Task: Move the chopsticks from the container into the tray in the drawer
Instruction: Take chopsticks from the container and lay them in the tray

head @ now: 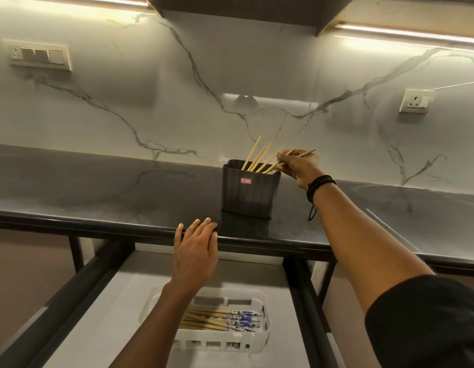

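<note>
A dark grey ribbed container (250, 193) with a small red-and-white label stands on the black countertop (97, 197). Several wooden chopsticks (257, 158) lean out of it toward the right. My right hand (301, 166) reaches over the container's right rim and pinches a couple of those chopsticks near their tops. My left hand (197, 247) rests flat on the counter's front edge, fingers apart, holding nothing. Below, in the pulled-out drawer (119, 301), a white slotted tray (265, 324) holds several chopsticks (220, 320) lying flat, their blue-patterned ends to the right.
A marble backsplash (177, 102) rises behind the counter, with a switch panel (39, 55) at left and a socket (416, 101) at right. Dark drawer rails (302, 296) flank the drawer. Overhead cabinets with light strips hang above.
</note>
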{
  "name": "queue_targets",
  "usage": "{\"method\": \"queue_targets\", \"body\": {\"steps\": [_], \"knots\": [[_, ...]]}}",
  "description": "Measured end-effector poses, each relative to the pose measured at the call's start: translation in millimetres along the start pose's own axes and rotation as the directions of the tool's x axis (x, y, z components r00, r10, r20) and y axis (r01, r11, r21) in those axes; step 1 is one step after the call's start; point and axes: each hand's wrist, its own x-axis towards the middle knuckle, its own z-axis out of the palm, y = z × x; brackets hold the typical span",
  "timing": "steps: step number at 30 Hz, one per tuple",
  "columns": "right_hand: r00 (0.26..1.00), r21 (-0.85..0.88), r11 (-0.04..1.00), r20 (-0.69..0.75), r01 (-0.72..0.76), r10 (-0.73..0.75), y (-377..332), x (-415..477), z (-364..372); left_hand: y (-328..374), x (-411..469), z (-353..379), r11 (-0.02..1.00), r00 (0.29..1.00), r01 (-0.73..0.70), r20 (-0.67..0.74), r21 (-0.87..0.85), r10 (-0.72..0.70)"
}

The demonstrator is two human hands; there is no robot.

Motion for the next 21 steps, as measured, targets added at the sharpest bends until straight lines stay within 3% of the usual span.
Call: {"method": "queue_targets", "body": {"steps": [12, 21], "knots": [[0.995, -0.148, 0.984, -0.019, 0.096, -0.100, -17, -19, -17, 2, 0, -3, 1.000, 1.000, -0.010, 0.018, 0.005, 0.010], [0.977, 0.109, 0.981, -0.158, 0.160, -0.141, -47, -45, -50, 6, -8, -5, 0.998, 0.998, -0.058, 0.030, 0.008, 0.058]]}}
